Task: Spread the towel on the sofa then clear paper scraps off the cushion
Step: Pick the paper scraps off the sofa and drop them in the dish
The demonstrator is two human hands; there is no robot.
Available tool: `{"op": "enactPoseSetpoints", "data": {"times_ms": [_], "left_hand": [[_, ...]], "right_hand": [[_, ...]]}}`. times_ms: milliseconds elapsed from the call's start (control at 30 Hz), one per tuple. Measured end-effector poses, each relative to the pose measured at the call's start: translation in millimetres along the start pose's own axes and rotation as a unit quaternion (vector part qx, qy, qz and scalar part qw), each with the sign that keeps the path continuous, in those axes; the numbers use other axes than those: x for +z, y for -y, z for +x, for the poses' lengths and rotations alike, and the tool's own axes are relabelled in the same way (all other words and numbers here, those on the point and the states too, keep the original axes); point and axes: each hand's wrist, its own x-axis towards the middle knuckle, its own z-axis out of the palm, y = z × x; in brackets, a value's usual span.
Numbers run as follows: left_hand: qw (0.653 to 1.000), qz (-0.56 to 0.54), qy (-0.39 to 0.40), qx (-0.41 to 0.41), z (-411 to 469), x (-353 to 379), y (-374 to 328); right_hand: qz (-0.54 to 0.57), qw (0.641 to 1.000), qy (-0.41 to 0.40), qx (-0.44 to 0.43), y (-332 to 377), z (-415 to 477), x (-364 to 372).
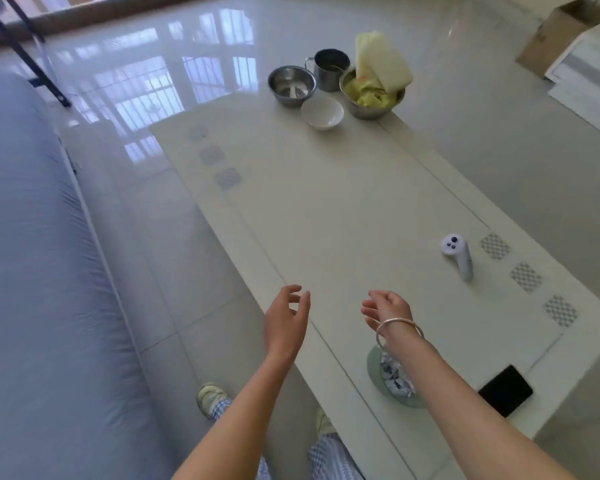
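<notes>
We hold our left hand (286,318) and right hand (388,310) over the counter (326,209), each grip released and empty, the sofa (32,271) at our left.

White table (343,209) carries 3 metal vessels (291,85), white bowl (322,112), remote (458,256) — and phone (505,390).

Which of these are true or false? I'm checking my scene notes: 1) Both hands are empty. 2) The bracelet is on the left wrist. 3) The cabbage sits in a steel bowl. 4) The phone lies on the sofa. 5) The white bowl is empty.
1) True: the left hand and right hand hold nothing.
2) False: the bracelet is on the right wrist.
3) True: the cabbage rests in a steel bowl.
4) False: the phone lies on the table.
5) True: the white bowl holds nothing.
</notes>
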Motion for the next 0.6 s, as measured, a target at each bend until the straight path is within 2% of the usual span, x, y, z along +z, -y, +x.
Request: {"op": "enactPoseSetpoints", "data": {"times_ms": [300, 500, 600], "left_hand": [[0.984, -0.055, -0.155, -0.063, 74.0, -231.5, 78.4], [0.949, -0.091, -0.269, -0.135, 86.0, -370.9, 134.5], [0.919, -0.128, -0.336, -0.160, 88.2, -425.9, 160.8]], "right_hand": [[-0.142, 0.978, 0.128, -0.077, 17.3, -81.0, 259.3], [-0.242, 0.927, 0.263, -0.115, -5.6, -147.9, 421.2], [-0.292, 0.895, 0.316, -0.119, -20.3, -175.5, 493.4]]}}
